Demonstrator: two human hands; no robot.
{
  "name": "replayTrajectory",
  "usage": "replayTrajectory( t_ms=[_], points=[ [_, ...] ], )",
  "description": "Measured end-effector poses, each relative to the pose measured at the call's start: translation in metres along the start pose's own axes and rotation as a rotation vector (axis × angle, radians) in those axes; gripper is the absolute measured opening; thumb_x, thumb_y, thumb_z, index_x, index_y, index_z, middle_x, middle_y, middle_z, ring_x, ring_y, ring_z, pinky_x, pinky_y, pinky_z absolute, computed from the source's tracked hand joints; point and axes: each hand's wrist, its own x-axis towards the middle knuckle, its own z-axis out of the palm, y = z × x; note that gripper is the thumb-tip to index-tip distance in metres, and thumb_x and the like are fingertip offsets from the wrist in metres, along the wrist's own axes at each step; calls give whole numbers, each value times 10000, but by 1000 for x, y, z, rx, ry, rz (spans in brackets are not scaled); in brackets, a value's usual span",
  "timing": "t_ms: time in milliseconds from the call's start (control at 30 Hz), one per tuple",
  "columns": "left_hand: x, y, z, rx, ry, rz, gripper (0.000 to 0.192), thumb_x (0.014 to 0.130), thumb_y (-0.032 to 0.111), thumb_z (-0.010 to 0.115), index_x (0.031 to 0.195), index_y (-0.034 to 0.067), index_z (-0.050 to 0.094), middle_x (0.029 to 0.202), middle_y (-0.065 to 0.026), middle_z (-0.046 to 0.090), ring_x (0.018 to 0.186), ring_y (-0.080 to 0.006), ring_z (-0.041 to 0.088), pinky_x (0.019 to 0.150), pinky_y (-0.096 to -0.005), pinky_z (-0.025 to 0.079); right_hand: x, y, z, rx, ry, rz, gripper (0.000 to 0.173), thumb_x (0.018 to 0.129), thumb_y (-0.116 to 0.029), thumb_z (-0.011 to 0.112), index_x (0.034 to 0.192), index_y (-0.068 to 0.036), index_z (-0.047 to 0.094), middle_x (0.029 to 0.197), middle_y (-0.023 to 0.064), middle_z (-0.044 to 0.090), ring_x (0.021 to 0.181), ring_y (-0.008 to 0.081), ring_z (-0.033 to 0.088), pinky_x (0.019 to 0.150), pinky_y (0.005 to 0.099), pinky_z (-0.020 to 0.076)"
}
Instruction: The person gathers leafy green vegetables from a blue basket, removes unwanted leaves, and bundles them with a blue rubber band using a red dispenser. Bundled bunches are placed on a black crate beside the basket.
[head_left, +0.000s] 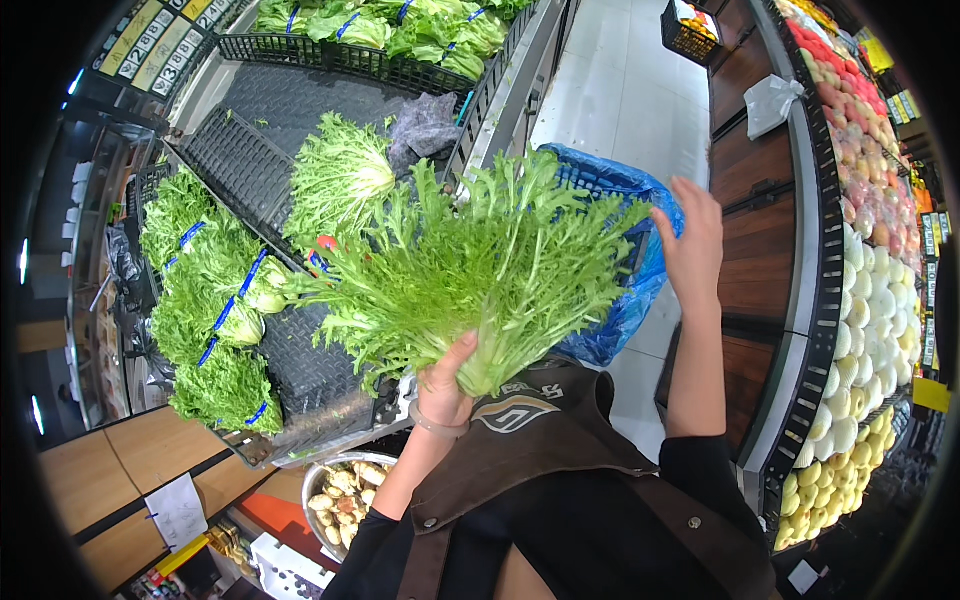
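A large head of curly endive (487, 262) is gripped at its pale base by my left hand (446, 379), its frilly leaves fanned out in front of me. My right hand (694, 232) is raised at the leaf tips on the right, fingers apart, holding nothing. Beneath and beyond the leaves stands a blue plastic basket lined with a blue bag (645, 292). Another endive head (341, 176) lies loose on the black display mat (322, 352), beside a crumpled grey cloth (424, 127). Endive bunches bound with blue tape (217, 300) are stacked at the left.
Taped lettuces (375, 26) fill the shelf behind a black plastic rail (337, 58). Below the display is a metal bowl of root vegetables (341, 502). Across the tiled aisle (615, 82), a fruit stand (862, 300) runs along the right; a crate of orange fruit (690, 34) stands farther up.
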Motion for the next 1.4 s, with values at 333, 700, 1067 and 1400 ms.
replayTrajectory(
  t_ms=[333,700,1067,1400],
  points=[
    [0,-7,7,35,8,22,513,911,131,706,1367,11,503,1225,-139,660,1109,-278,661,989,-459,535,-10,-114,-15,541,-339,-69,361,760,-354,832,960,-81,708,1134,103,539,1145,331,461,1050,482,328],
    [1,-11,1,13,5,-55,505,918,174,704,1358,0,525,1253,-142,653,1147,-277,642,1015,-443,511,-25,-119,13,709,-281,-19,219,811,-203,786,890,-50,650,1179,108,552,1178,312,458,1071,445,306],
    [3,-11,-19,127,-60,17,464,928,205,692,1313,-24,571,1283,-166,637,1181,-269,623,1027,-413,491,9,8,17,-102,-131,34,210,916,-228,713,958,-24,685,1197,161,626,1150,311,529,968,427,424],
    [24,-56,-96,583,-60,306,334,963,195,660,1249,25,626,1255,-70,628,1117,-217,595,1034,-390,435,-1,-135,-31,661,-242,-325,206,743,-163,841,894,-125,706,1191,60,636,1172,300,546,1121,549,345]
  ],
)
